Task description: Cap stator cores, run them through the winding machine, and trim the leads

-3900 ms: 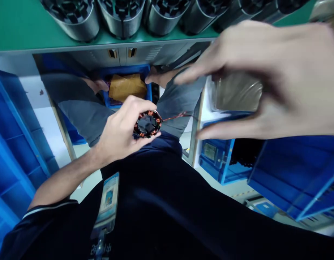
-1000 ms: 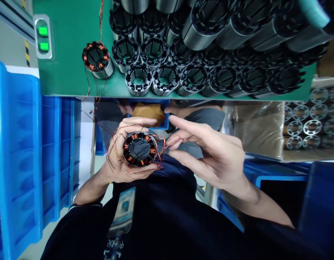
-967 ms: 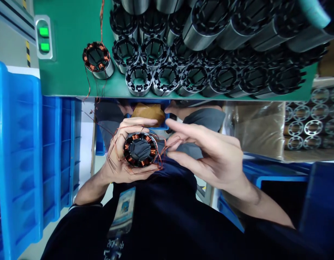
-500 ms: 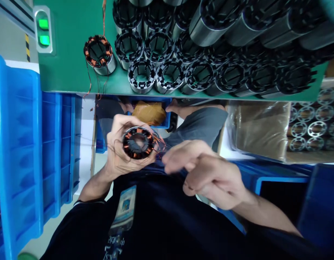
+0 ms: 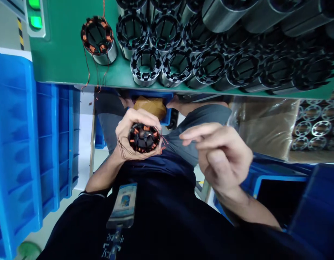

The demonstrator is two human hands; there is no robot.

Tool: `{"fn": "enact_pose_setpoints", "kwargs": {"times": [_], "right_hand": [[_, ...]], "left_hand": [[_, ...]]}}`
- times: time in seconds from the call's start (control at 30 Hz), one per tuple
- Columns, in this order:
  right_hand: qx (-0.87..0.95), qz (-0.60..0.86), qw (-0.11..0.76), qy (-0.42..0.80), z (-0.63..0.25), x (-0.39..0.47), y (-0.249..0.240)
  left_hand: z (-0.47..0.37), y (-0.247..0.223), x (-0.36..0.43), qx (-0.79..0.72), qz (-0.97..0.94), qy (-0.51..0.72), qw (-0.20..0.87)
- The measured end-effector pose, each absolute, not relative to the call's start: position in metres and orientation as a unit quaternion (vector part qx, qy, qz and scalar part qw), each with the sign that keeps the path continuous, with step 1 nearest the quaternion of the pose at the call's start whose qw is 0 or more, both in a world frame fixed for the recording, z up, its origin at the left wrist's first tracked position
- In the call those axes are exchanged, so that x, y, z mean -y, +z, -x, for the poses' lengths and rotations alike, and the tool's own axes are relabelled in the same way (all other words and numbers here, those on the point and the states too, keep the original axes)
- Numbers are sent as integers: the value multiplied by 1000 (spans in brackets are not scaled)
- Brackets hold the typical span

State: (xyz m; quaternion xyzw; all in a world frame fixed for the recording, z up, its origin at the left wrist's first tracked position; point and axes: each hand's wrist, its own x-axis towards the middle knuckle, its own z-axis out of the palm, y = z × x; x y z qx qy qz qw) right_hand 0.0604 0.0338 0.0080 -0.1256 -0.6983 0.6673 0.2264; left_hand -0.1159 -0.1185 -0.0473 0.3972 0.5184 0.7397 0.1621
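My left hand (image 5: 129,124) is wrapped round a motor stator (image 5: 144,148) with copper windings, its open end turned up towards me. Loose thin copper wires (image 5: 163,141) stick out at the stator's right side, and others hang over my left wrist. To the right, apart from the stator, my right hand (image 5: 223,155) is in the air with a finger stretched to the left and other fingers bent. I see nothing in it. On the green bench top, another wound stator (image 5: 106,56) stands with wire ends hanging over the front edge.
Several unwound stator cores (image 5: 178,66) crowd the green bench (image 5: 58,68). Blue bins (image 5: 17,144) stand at the left. A box of metal ring parts (image 5: 320,128) is on the right, above a dark blue bin (image 5: 281,177). A yellow package (image 5: 150,107) lies below the bench.
My left hand has shifted slightly right and up in view with the stator, which is tilted differently. My right hand has drawn away to the right from the wires.
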Motion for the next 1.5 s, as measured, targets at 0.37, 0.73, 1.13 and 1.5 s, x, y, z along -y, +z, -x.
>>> {"fn": "enact_pose_setpoints", "kwargs": {"times": [0.37,0.73,1.13,1.5], "right_hand": [[457,228,-38,859,-41,-42,17],[519,206,8,830,-49,-22,9],[678,189,63,708,-43,-36,25],[743,111,-3,660,-65,-7,-11]], "left_hand": [[137,-40,134,-592,-534,599,77],[86,-17,124,-379,16,708,596],[102,-62,146,-490,-136,720,471],[82,-62,131,-521,-218,752,339]]}}
